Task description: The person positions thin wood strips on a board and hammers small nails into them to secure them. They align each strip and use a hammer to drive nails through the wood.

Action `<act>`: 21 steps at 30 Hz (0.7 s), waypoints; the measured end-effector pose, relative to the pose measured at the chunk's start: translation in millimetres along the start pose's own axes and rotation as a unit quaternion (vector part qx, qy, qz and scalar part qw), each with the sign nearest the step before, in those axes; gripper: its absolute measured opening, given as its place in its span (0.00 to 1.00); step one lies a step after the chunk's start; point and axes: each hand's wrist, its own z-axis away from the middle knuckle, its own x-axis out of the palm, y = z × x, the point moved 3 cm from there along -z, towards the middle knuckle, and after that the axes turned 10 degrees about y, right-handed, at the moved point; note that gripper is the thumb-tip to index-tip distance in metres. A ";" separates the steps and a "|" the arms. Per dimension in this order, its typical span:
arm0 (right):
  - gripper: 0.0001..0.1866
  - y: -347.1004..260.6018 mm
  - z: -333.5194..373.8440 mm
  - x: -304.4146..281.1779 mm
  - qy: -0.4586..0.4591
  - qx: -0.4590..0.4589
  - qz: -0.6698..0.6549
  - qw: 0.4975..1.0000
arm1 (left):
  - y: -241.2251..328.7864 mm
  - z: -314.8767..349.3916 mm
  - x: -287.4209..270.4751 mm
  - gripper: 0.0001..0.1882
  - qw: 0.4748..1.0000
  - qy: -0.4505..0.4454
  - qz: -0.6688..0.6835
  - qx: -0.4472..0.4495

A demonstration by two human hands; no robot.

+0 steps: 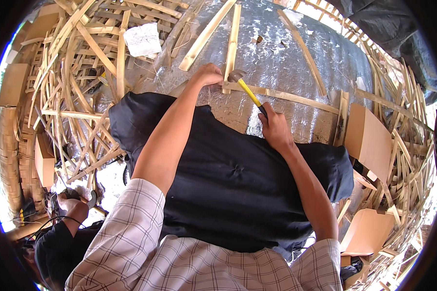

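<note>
the right hand (277, 127) grips a yellow-and-black hammer (249, 92). the left hand (208, 76) is just beside the hammer's head, where two pale strips (232, 46) meet. left of the hammer lies white paper (142, 40); right of it, cardboard (374, 140); below it, black cloth (228, 189).

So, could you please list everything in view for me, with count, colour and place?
hammer: 1, grey head, yellow and black handle, upper centre
flat bamboo strips: at least five, pale tan, on the silvery sheet
silvery sheet: 1, patchy silver-grey, top centre
loose and woven bamboo: too many to count, tan, both sides
paper-like scrap: 1, white, upper left
cardboard pieces: several, brown, left and right
dark sheeting: count unclear, black, upper right
co-worker: 1, black clothing, lower left
dark cloth: count unclear, black, over the lap
checked shirt: 1, white with dark lines, bottom
left hand: 1, bare, beside the hammer head
right hand: 1, bare, gripping the handle
</note>
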 end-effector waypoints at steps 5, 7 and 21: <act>0.11 -4.8 -1.8 -2.1 0.018 0.010 -0.031 0.999 | 5.9 10.0 -1.1 0.05 0.999 0.030 -0.011 0.042; 0.11 -4.8 -2.9 -2.3 0.015 0.019 -0.040 0.999 | 7.8 13.5 -1.1 0.06 0.995 0.060 0.001 0.080; 0.21 26.6 -16.0 10.6 -0.026 0.137 -0.002 0.990 | 44.3 48.9 -11.1 0.07 0.973 0.021 0.001 0.231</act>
